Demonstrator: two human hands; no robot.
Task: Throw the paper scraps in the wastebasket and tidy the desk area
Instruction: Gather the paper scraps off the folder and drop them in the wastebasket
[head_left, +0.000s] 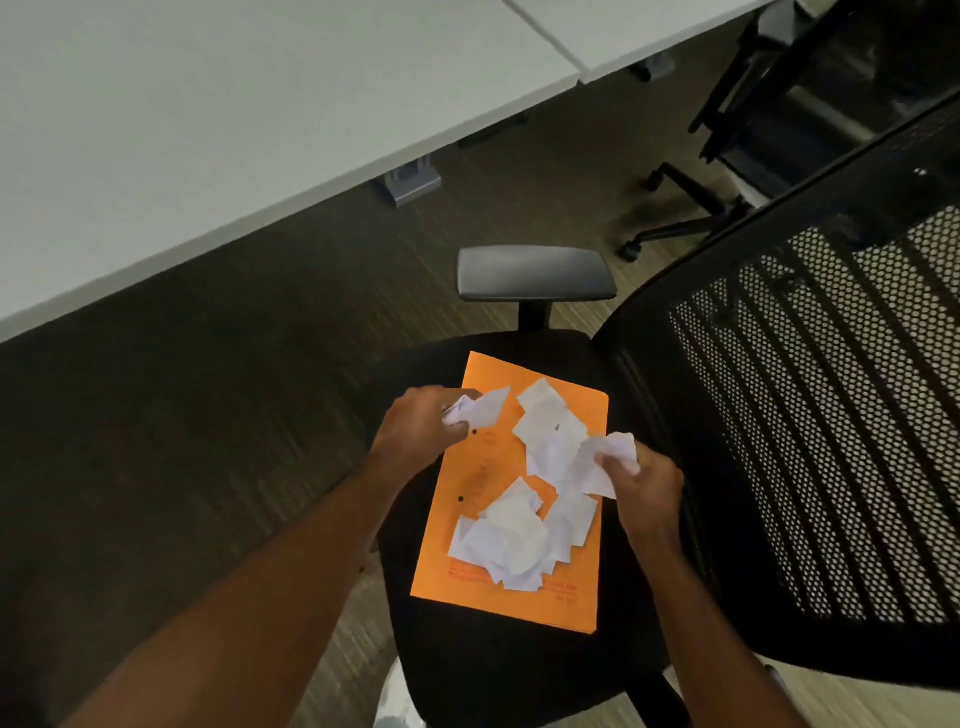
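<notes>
On the chair seat (467, 675) lies an orange folder (483, 483) strewn with paper scraps (511, 543). The left hand (421, 428) is clenched round a wad of scraps at the folder's far left edge. The right hand (644, 480) grips another wad at its right edge; loose scraps lie between and below both grips.

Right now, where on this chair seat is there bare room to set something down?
Bare seat lies below the orange folder's near edge, and a narrow strip beside the armrest. The folder's left half is partly free; its right side is crowded with paper scraps. Both hands, left hand and right hand, hold scraps.
</notes>
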